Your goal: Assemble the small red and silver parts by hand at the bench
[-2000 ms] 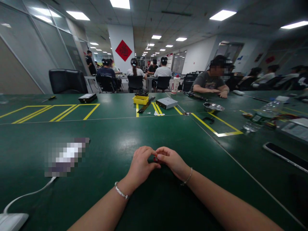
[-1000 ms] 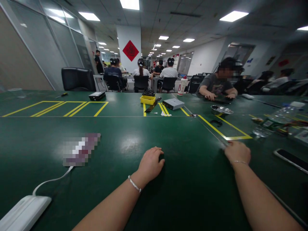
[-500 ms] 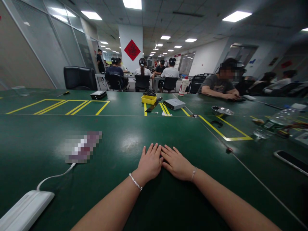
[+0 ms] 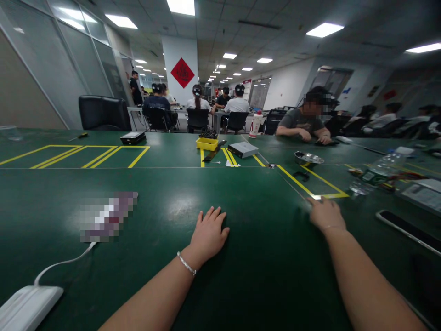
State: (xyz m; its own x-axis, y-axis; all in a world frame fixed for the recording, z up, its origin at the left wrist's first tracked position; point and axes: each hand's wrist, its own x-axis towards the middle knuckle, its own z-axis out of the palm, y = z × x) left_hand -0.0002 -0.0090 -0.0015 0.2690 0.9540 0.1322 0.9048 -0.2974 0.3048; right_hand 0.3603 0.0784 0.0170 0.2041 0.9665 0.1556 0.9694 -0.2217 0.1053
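My left hand lies palm down on the green tabletop, its fingers stretched out and slightly spread, holding nothing. A beaded bracelet circles that wrist. Farther right, my right hand is over the seam in the table covering, close to the near corner of a yellow tape outline. Its index finger points forward and left; the other fingers are bent under and blurred, so what lies beneath them is hidden. A black curved piece and a metal bowl sit beyond it.
On the right are a plastic bottle, a dark phone and a grey box. A pixelated phone with a cable lies left. A yellow tray and a silver box stand farther back. A person sits across the table.
My right hand has left my left hand's side and moved right and forward to the table seam, over a small reddish thing seen there earlier. The view has turned slightly right.
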